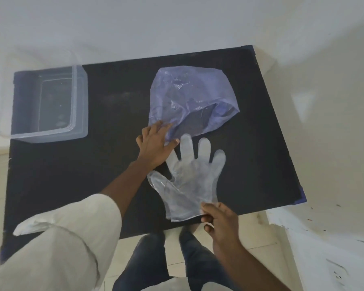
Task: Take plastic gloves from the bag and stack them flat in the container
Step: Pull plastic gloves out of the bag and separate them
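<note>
A clear plastic glove [192, 179] lies flat on the black table, fingers pointing away from me. My right hand [219, 221] pinches its cuff near the table's front edge. Just beyond the glove lies a crumpled translucent purple bag [189, 97], its mouth facing me. My left hand [156, 143] rests on the bag's near left edge, fingers pressing on the plastic, thumb by the glove's fingertips. A clear rectangular container [80, 101] stands at the table's far left; whether anything lies in it I cannot tell.
The black table [118, 114] stands against a white wall. Its right edge and front corner have blue tape [302, 194]. My legs in dark trousers [151, 261] and a pale tiled floor show below the front edge.
</note>
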